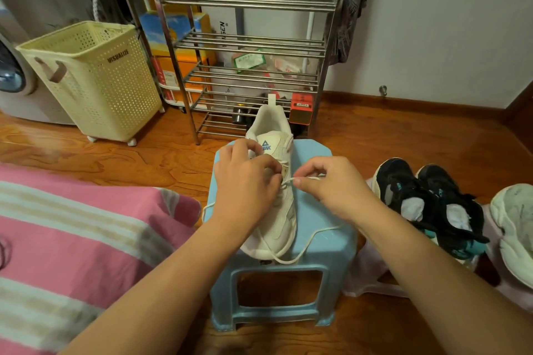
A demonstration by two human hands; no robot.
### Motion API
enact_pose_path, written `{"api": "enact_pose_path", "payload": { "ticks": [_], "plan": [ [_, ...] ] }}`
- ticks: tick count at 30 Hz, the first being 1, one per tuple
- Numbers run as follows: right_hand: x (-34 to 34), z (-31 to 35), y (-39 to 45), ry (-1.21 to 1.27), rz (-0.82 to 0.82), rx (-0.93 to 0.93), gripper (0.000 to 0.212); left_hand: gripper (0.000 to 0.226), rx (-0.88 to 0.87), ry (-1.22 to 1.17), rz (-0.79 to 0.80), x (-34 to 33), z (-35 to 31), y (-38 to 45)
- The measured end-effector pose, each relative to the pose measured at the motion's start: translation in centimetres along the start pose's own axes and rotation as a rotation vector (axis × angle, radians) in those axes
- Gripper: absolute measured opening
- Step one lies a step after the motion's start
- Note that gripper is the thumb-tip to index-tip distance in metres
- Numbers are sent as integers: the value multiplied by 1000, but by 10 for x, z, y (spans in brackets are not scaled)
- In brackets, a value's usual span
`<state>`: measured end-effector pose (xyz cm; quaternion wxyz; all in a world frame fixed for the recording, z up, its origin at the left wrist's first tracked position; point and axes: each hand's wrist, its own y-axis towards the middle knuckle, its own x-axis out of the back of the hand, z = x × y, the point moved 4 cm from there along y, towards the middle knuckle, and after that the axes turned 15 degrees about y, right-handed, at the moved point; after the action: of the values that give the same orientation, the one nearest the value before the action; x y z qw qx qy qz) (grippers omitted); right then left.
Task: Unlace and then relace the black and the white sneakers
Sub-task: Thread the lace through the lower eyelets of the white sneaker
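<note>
Head view: left hand (245, 181) hides the white sneaker's (277, 210) eyelets, grip unclear; right hand (328, 181) pinches lace (305, 245).

2 hands: left hand (245, 181), right hand (331, 181). 2 white sneakers, 1 on the stool (277, 181), 1 at the right edge (516, 228). 2 black sneakers (427, 204). 1 blue stool (317, 239), 1 cream laundry basket (95, 78), and 1 metal rack (248, 60) of seemingly 5 shelves.
</note>
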<state>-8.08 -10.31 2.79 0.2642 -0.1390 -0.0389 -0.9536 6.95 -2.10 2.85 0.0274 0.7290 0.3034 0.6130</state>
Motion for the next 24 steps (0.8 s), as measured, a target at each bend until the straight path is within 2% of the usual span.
{"api": "enact_pose_path", "payload": {
  "ticks": [5,10,13,19,24],
  "plan": [
    [4,2,4,-172,16,21,14,10,-7,-27,26,1,5,1],
    [9,5,5,-42,-128,43,13,12,29,-70,62,1,6,2],
    [2,3,5,-46,-136,36,18,12,58,-120,65,-2,5,1],
    [-3,0,4,-122,-170,49,13,12,95,-187,43,-3,5,0],
    [-3,-1,4,-163,-132,91,21,13,113,-236,20,-5,5,-1]
  ]
}}
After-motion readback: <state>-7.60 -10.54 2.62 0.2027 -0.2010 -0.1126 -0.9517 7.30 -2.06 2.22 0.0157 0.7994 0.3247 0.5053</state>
